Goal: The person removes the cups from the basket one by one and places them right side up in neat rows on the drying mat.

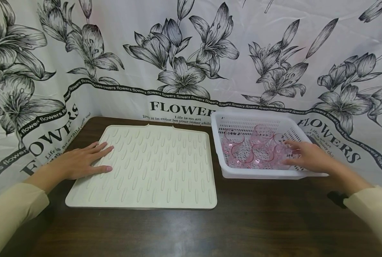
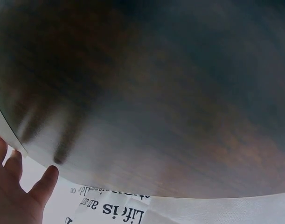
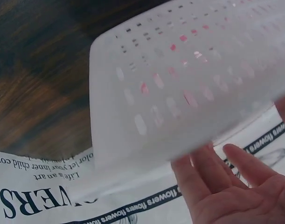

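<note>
A cream mat [image 1: 159, 167] with raised oval ridges lies on the dark table at the left. Along its left edge rests my left hand [image 1: 81, 162], palm down, with straight, spread fingers touching the mat. A white perforated plastic basket [image 1: 261, 174] stands to the right of the mat. Several clear pink glasses [image 1: 241, 160] stand inside it, rims up. My right hand [image 1: 311, 155] reaches over the basket's right side, fingertips beside the rightmost glass [image 1: 281, 151]. In the right wrist view its fingers [image 3: 203, 182] are spread, their tips hidden behind the basket wall.
The dark brown wooden table [image 1: 178, 232] extends in front of the mat and basket. A white curtain [image 1: 191, 46] with black flower prints and lettering hangs behind and at both sides. A small black object [image 1: 337, 198] is partly visible by the right sleeve.
</note>
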Demonstrator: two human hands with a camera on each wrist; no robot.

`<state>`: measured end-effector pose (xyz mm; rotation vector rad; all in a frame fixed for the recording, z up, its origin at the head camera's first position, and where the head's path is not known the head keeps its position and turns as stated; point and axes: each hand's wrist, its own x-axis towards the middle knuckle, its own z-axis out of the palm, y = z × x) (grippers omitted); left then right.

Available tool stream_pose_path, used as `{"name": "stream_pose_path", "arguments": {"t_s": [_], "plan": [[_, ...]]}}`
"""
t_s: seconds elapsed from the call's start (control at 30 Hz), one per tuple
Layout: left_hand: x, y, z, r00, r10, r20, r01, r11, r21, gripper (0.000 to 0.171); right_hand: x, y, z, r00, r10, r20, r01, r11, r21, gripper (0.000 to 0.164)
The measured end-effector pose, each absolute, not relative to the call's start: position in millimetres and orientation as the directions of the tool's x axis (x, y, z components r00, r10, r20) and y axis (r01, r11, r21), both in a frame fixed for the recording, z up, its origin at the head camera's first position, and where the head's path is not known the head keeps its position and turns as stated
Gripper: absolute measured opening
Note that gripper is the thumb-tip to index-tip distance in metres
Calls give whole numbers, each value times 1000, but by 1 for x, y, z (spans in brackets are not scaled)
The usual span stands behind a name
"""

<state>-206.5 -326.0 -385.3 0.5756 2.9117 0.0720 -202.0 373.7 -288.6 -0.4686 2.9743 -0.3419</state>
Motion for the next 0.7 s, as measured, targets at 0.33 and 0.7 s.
{"name": "stream_pose_path", "arguments": {"t_s": [0.33, 0.7], "plan": [[-206, -323, -384, -911, 380, -158, 369, 925, 96, 89, -201, 377, -270, -949, -311, -53, -277, 901, -335, 80], [-206, -324, -385, -910, 383, -156, 373, 923, 91, 89, -202, 370, -244, -939, -340, -55, -305, 894, -327, 79]]}}
